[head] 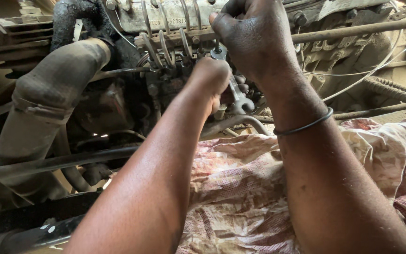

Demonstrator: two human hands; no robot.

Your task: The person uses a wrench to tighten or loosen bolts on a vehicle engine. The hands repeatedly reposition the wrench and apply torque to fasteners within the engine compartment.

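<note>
Wrench (237, 91), bright steel, combination type, sits between my two hands. Its ring end is up by the injection pump (175, 56); its open end hangs low, just under my left hand (212, 80). My left hand is clenched around the shank, knuckles toward me. My right hand (254, 35) is closed above it, fingers curled over the ring end; what the fingertips pinch there I can't tell. A thin black band (306, 124) circles my right wrist.

Room is tight. Directly beyond my hands a row of curved steel fuel pipes (165, 40) loops down into the pump, close-packed and touching distance from my left knuckles. A rusty rod (353, 30) runs out to the right from behind my right hand, level with its fingers. A fat dusty hose (52, 99), rubbery and matte, curves down to the left of my left forearm; a slimmer black hose (52, 162) crosses under it. Gap between the fat hose and my left arm is the only open room, and it's dark and oily.

Thin wires (377, 66) arc to the right of my right forearm. A corrugated conduit (395, 91) lies beyond them. Under both forearms is a stained, crumpled patterned cloth (240, 188), soft and pink-on-cream. Everything metal is coated in tan dust and grease.
</note>
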